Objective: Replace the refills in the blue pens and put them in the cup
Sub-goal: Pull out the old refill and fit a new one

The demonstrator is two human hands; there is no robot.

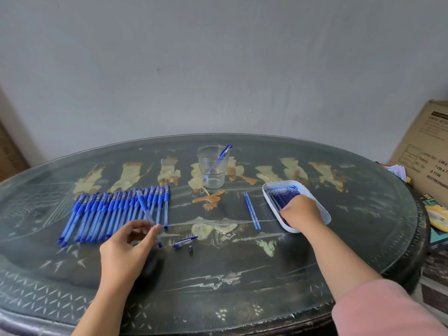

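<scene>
Our left hand (126, 248) pinches an opened pen barrel (145, 209) between thumb and fingertips, tilted up over the near end of the row of blue pens (116, 212) on the desk (218, 287). Our right hand (300, 212) reaches into the white tray (324, 214) of refills (283, 197); its fingertips are buried among them, so we cannot tell whether that grip has closed on one or is merely feeling about.

The cup (213, 166) stands at the far middle with one finished pen (218, 163) leaning in it. Two loose refills (252, 212) lie between cup and tray, probably the used ones.

What could go wrong, as we judge it: the pen cap (185, 241) and the small dark tip piece (190, 248) lie loose near our left hand (easy to brush away on smooth glass), and a sweep of the wrist could scatter the row. The used refills lie close enough to the tray to be picked up by mistake. Pulling one refill from the packed heap may drag others out.

The cardboard box (426, 146) at right carries print, too small and skewed to read with confidence.
</scene>
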